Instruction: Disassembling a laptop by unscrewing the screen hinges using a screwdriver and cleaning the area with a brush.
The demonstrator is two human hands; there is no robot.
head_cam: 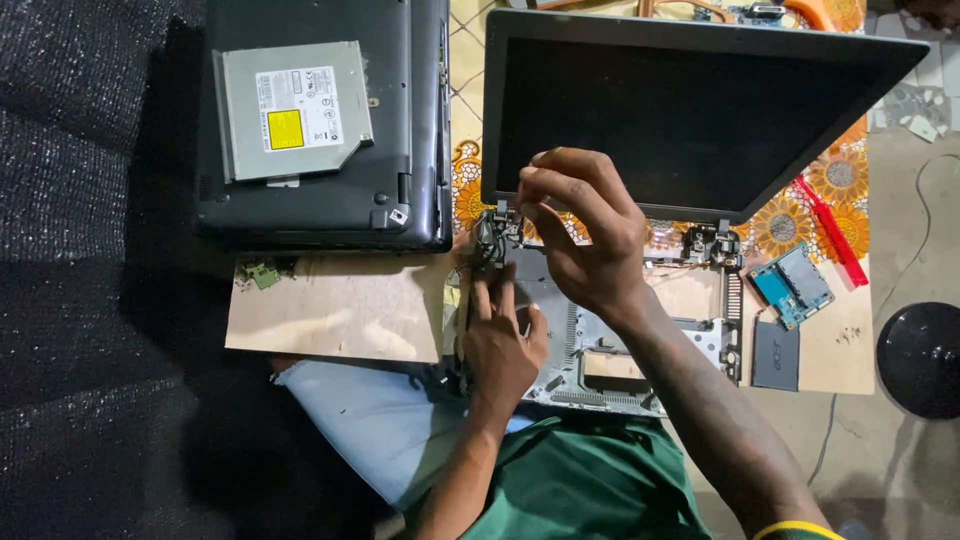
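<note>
We are working on a laptop base (640,350) that is lying open on the tabletop (340,310), right in front of our lap. It is a thin grey frame with holes and small parts in it, so we think it is light but easy to bend or crack. We think the safe place to grab it is the thick outer edge, not the little wires.

Our left hand (500,345) is resting on the left side of the base, fingers pointing away from us and pressing down flat near the left hinge (492,240). It is not wrapped around anything.

Our right hand (580,225) is reaching across just beyond the left one, wrist bent, with fingertips pinched together at that same hinge. We cannot tell whether a small thing is held in the pinch.

The dark screen (690,110) is standing up at the far edge of the base, joined by two hinges. It looks like glass, so it breaks easily.

Left of the base and farther away, a second black laptop (400,120) is lying upside down with a silver disc drive (295,110) on top. Right of the base sits a small blue circuit board (792,285).
</note>
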